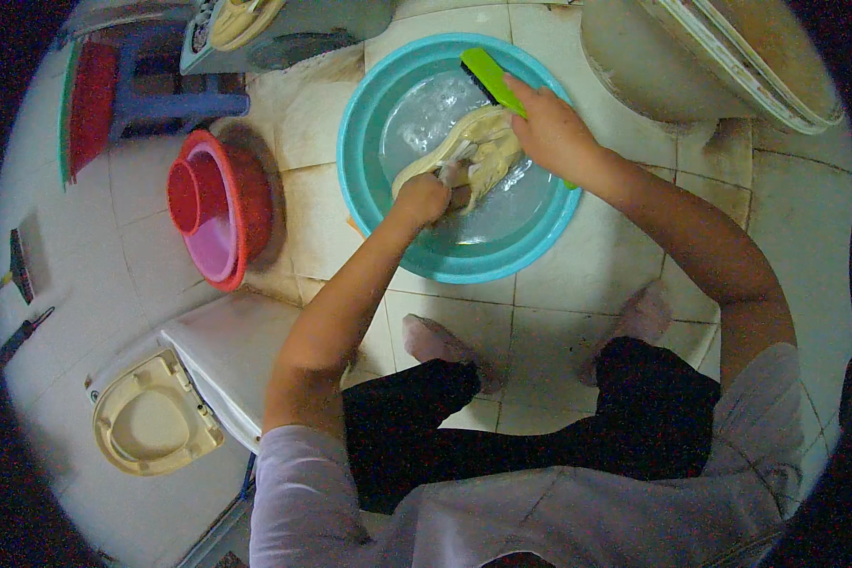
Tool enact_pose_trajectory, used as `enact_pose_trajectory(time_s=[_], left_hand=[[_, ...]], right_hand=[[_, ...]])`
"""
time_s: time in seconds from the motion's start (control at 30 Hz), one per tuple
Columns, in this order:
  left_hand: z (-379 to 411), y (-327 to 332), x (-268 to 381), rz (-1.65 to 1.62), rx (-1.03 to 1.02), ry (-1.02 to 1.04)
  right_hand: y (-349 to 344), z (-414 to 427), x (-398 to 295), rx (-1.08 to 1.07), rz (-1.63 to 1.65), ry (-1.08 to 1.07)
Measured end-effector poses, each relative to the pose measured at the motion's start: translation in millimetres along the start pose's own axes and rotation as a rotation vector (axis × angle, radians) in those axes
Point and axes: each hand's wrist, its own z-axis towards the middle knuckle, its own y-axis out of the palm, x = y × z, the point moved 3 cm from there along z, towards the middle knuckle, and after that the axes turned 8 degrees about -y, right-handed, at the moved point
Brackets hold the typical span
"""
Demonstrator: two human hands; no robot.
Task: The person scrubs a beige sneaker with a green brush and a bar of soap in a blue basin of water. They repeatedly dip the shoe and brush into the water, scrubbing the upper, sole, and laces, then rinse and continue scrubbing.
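A round turquoise plastic basin (355,153) with cloudy, sudsy water stands on the tiled floor in front of my feet. Over the water is a wet cream shoe (493,160) with a pale sole edge and whitish laces. My left hand (424,201) grips it by the near left end, some fingers hidden in its opening. My right hand (557,131) is closed around a lime-green scrub brush (488,71), whose dark bristles face down and left beside the shoe's far end. The brush's handle tip shows below my right wrist.
Left of the basin, a red basin (257,213) holds a pink basin (213,252) and a red cup. A blue plastic stool (177,106) stands farther back. A toilet with a cream seat (106,433) is lower left. One large beige tub (653,78) stands at the upper right.
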Motion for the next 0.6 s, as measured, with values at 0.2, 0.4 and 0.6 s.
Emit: enact_pose_trajectory(time_s=[0.2, 0.4, 0.6], left_hand=[[4, 21, 37, -0.495, -0.389, -0.240], [6, 58, 48, -2.256, -0.053, -0.238], [-49, 16, 74, -2.631, -0.208, 0.410]], right_hand=[[9, 2, 24, 0.004, -0.043, -0.081], [11, 7, 15, -0.009, 0.016, -0.128], [4, 1, 13, 0.083, 0.152, -0.193]])
